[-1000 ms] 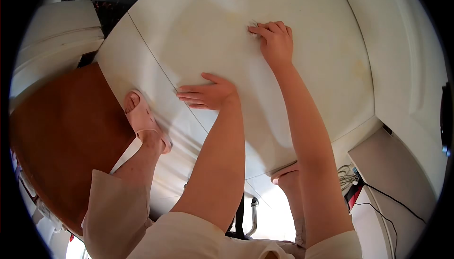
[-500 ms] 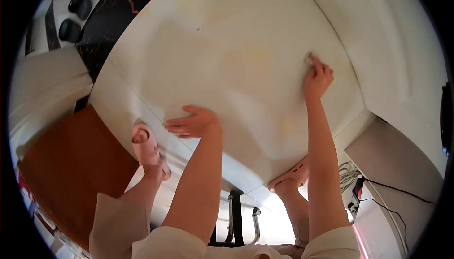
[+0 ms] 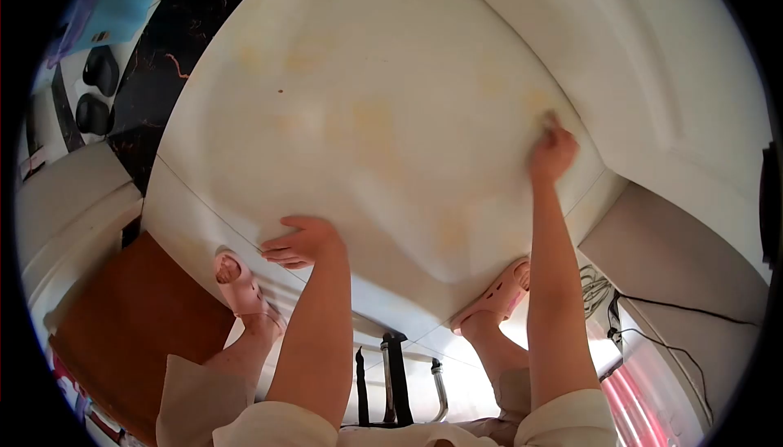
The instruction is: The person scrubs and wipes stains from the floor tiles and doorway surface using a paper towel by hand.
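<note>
My left hand (image 3: 298, 243) is held out above the pale floor (image 3: 342, 161), near the tile seam, its fingers stretched and holding nothing. My right hand (image 3: 555, 152) is down at the floor's right side, close to the white wall base. Its fingers are curled, with the index finger pointing forward. Something small and pale seems to be under the fingertips, but blur hides what it is. Faint yellowish stains (image 3: 373, 121) and a small dark speck (image 3: 280, 90) mark the floor between and beyond my hands.
My feet wear pink clogs (image 3: 238, 284). A brown board (image 3: 139, 325) stands at the left, and black shoes (image 3: 100, 72) lie beyond a black marble strip (image 3: 155, 72). Cables (image 3: 599, 288) coil at the right. Metal chair legs (image 3: 390, 382) are below me.
My view has shifted, so the floor speck and shoes sit lower and further left. My right hand has moved slightly nearer the wall base. My left hand stays open.
</note>
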A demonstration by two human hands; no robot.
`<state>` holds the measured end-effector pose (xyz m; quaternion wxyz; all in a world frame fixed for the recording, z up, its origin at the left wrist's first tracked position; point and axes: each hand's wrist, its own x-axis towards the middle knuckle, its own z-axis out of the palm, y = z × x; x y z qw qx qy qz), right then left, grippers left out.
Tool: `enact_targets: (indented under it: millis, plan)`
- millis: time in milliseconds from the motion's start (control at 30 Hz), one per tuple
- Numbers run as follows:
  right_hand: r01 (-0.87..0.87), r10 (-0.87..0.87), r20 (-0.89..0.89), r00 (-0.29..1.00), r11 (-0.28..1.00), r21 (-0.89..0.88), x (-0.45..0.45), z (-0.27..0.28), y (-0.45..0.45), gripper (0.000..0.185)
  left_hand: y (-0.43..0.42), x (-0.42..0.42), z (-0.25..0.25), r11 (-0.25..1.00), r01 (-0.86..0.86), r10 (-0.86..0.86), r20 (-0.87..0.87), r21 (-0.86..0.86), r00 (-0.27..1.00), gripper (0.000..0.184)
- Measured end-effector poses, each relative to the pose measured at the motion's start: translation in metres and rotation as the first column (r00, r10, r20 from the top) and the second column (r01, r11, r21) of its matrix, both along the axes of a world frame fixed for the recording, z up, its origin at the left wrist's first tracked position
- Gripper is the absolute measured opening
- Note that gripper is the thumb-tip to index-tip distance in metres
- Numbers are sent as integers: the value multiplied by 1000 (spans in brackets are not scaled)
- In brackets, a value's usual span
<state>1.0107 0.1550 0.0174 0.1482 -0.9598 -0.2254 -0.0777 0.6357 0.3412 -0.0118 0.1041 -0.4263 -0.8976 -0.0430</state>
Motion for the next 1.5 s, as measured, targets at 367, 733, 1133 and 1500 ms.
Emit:
enact_targets:
  millis: [367,733,1133,1500]
  plan:
    - [-772,864,-138,485,497,396,-84,-35,121,30,4,2,6,998,-35,36,22,-56,999,77]
    - [-709,807,-99,583,564,424,-228,-13,232,20,7,9,23,985,-95,119,164,-145,979,80]
    - [-667,695,22,719,680,305,-160,-7,218,37,7,7,26,993,-34,56,196,-113,979,79]
    - [-668,674,-107,731,739,87,-100,20,212,34,4,4,25,993,-46,63,163,-108,985,78]
